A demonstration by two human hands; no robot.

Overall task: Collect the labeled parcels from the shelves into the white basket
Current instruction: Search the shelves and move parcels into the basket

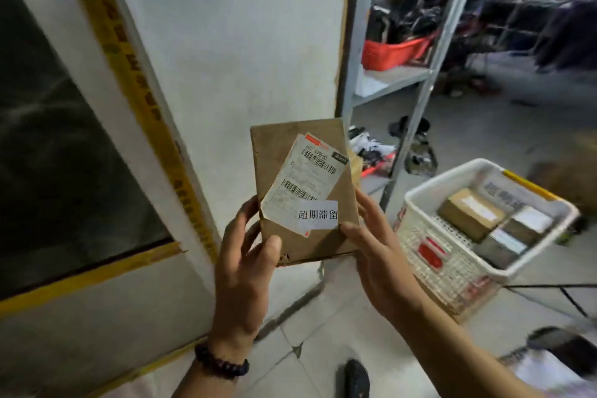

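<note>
Lengthwise, the parcel (305,187) stands nearly upright.

The grey metal shelf unit (353,42) stands on the pale tiled floor (323,349), its lower board carrying a red crate (394,53), with loose shoes (371,149) on the floor beneath it, near the white basket (429,252) holding three parcels (471,213).
</note>
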